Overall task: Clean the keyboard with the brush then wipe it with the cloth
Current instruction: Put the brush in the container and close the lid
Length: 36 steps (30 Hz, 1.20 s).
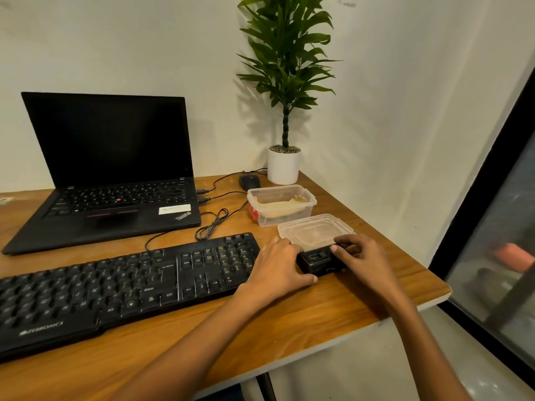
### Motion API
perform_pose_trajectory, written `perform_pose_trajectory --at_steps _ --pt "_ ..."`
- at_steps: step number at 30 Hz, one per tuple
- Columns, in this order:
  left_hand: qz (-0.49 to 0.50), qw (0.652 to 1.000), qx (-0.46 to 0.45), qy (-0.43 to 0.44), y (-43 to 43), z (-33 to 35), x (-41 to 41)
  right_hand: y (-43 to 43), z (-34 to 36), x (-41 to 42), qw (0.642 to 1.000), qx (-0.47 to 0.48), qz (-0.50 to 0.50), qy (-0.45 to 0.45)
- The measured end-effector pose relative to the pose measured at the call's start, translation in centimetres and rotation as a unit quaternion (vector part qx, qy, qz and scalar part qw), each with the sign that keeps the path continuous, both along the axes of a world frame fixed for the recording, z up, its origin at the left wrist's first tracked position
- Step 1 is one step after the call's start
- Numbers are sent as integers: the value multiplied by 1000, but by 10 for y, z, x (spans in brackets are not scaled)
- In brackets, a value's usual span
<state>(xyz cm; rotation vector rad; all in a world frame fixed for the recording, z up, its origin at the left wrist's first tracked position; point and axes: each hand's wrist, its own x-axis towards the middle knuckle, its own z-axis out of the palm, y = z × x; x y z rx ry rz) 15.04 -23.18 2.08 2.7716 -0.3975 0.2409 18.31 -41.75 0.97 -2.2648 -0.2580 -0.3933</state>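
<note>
A black Zebronics keyboard (124, 285) lies across the wooden desk (304, 319). Just right of it sits a small black box-shaped object (318, 260); whether it is the brush I cannot tell. My left hand (278, 270) holds its left end, thumb along the desk. My right hand (364, 261) grips its right end with fingers curled over the top. A beige cloth (282, 205) lies inside a clear plastic container (311, 198) behind the hands.
The container's clear lid (315, 230) lies flat behind the black object. An open black laptop (110, 175) stands at the back left, with cables (214, 224), a mouse (249, 180) and a potted plant (283, 166). The desk's right edge is near my right hand.
</note>
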Motion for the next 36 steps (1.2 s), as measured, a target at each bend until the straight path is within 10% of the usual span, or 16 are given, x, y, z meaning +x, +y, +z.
perform_pose_trajectory --at_steps 26,36 --pt "102 993 -50 -14 64 63 143 87 54 141 999 40 29 -17" --pt "104 993 26 42 75 40 177 98 42 162 983 -176 39 35"
